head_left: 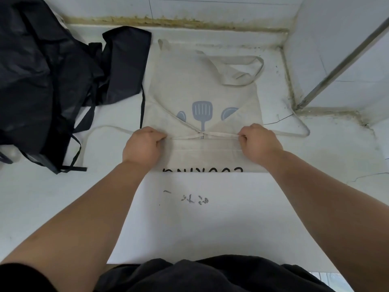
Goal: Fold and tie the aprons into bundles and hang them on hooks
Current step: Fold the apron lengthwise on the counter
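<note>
Two lots of cloth share the broad white counter. The bigger is a crumpled heap of black, slightly shiny aprons, left of the cream apron, which is thin cotton printed with grey-blue kitchen utensils. The cream one lies flat, its near hem already turned up into a band.

The left hand is curled tightly round that band's left end. The right hand pinches the right end along with a narrow cream waist tie, so both hands grip it firmly. The matching tie trails off the apron's left side. A thin black strap from the heap lies against the same edge.

I judge the next fold could catch that black strap or bury a cream tie. An uneven pull from the two hands would skew the bundle.
</note>
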Demonstrator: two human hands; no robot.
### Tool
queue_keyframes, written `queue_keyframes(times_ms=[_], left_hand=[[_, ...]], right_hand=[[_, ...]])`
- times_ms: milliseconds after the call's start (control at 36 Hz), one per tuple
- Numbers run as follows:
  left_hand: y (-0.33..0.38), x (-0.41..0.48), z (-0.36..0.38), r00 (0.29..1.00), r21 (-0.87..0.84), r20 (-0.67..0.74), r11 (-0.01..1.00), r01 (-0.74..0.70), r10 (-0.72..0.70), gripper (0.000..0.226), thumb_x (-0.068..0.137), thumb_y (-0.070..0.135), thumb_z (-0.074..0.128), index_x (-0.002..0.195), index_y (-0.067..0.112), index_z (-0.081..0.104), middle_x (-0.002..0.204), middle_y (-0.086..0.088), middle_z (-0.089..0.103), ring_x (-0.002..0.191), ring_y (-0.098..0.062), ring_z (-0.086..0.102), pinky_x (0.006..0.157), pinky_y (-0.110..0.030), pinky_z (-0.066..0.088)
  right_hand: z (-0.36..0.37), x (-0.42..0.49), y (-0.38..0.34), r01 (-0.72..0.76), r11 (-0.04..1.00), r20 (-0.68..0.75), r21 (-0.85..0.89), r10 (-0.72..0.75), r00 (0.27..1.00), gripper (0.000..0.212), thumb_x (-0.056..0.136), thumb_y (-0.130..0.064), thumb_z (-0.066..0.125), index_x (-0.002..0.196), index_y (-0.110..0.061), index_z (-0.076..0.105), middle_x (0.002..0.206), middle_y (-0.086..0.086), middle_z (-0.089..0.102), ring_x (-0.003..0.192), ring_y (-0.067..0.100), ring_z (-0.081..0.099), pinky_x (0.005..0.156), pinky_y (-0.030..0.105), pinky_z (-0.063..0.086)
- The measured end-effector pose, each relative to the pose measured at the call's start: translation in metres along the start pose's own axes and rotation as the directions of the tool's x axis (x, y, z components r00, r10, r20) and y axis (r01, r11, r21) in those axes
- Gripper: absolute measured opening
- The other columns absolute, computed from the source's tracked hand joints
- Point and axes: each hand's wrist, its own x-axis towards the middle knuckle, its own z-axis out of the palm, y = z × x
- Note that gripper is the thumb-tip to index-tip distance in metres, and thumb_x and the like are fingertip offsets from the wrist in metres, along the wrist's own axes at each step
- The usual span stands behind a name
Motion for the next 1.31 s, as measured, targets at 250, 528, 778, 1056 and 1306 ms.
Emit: queue_keyframes(times_ms=[250, 528, 778, 1056, 1306], left_hand=[[-0.008, -0.004, 0.007, 0.996, 0.078, -0.058, 0.994, 0.076, -0.072, 0.032, 0.089, 0.002, 0.054, 0.113, 0.013, 0.071, 0.122, -0.009, 0.062, 0.11, -0.035, 0.055, 0.085, -0.035, 0.045], [0.009, -0.014, 0.007, 0.952, 0.025, 0.053, 0.953, -0.302, 0.3, 0.051, 0.085, 0.041, 0.041, 0.115, 0.011, 0.069, 0.115, -0.008, 0.065, 0.104, -0.032, 0.061, 0.086, -0.046, 0.052], [0.011, -0.021, -0.003, 0.9, 0.186, 0.405, 0.948, -0.257, 0.164, 0.098, 0.072, 0.086, 0.023, 0.152, 0.03, 0.018, 0.159, 0.006, 0.012, 0.146, -0.013, 0.006, 0.12, -0.037, 0.006], [0.015, -0.021, -0.011, 0.919, 0.189, 0.327, 0.937, -0.293, 0.222, 0.096, 0.067, 0.08, 0.009, 0.136, 0.025, 0.046, 0.131, 0.006, 0.044, 0.123, -0.016, 0.038, 0.105, -0.031, 0.025], [0.015, -0.024, -0.005, 0.936, 0.22, 0.309, 0.944, -0.246, 0.172, 0.093, 0.068, 0.081, 0.01, 0.141, 0.028, 0.034, 0.138, 0.007, 0.034, 0.128, -0.016, 0.031, 0.103, -0.035, 0.025]], right_hand=[[0.004, -0.005, 0.008, -0.19, 0.981, -0.097, -0.02, 0.188, 0.977, 0.031, 0.098, -0.018, 0.035, 0.115, -0.006, 0.057, 0.117, 0.015, 0.051, 0.1, 0.034, 0.056, 0.089, 0.038, 0.039], [0.007, -0.02, -0.007, 0.125, 0.987, -0.251, 0.1, -0.097, 0.963, 0.058, 0.079, -0.035, 0.029, 0.118, -0.014, 0.067, 0.114, 0.012, 0.065, 0.104, 0.037, 0.057, 0.092, 0.041, 0.035], [-0.003, -0.032, -0.013, 0.226, 0.97, 0.343, -0.086, -0.184, 0.921, 0.116, 0.066, -0.068, 0.069, 0.152, -0.025, 0.004, 0.16, 0.0, -0.008, 0.147, 0.016, 0.002, 0.117, 0.032, 0.002], [-0.006, -0.035, -0.02, 0.139, 0.99, 0.304, -0.012, -0.129, 0.944, 0.103, 0.072, -0.061, 0.07, 0.152, -0.029, 0.013, 0.16, -0.002, -0.002, 0.146, 0.021, 0.01, 0.116, 0.031, 0.009], [-0.01, -0.035, -0.023, 0.119, 0.993, 0.302, 0.021, -0.119, 0.946, 0.102, 0.071, -0.058, 0.073, 0.151, -0.029, 0.016, 0.16, -0.002, 0.002, 0.145, 0.02, 0.014, 0.114, 0.03, 0.012]])
